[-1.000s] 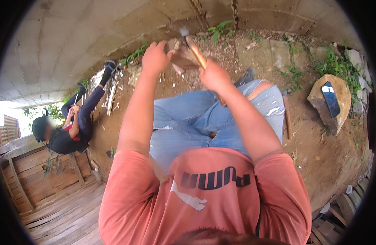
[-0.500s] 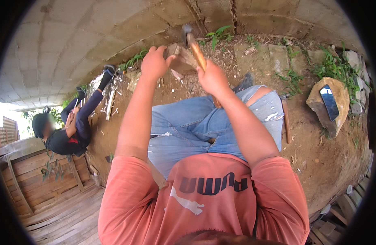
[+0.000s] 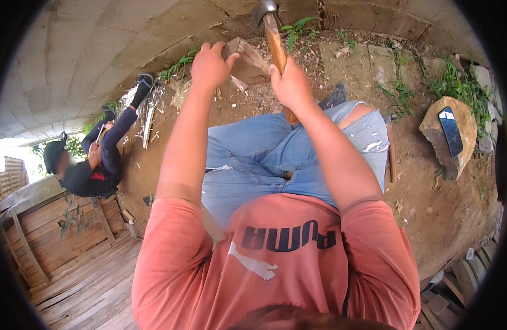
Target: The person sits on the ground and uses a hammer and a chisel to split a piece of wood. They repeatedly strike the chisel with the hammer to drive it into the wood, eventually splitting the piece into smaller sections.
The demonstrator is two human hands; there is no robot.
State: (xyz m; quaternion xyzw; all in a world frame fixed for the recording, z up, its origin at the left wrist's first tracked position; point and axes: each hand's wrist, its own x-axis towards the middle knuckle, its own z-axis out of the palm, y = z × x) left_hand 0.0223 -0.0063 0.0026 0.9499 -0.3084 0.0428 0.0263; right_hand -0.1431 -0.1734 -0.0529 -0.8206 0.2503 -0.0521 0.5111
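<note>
My right hand is wrapped round the wooden handle of a hatchet, its metal head raised toward the wall. Beside the left end of a rough wood block is my left hand, fingers curled and thumb close to the block. It seems closed on a piece of wood that runs under my left forearm. Only a blurred end of that piece shows by my shirt; the rest is hidden.
A hammer-like tool lies by my right knee. Farther right, a phone rests on a large stone. A concrete wall curves across the far side. Another person sits at the left, near wood shavings and planks.
The hatchet and my right hand have risen farther toward the wall. My left hand stays at the block. The view has shifted slightly.
</note>
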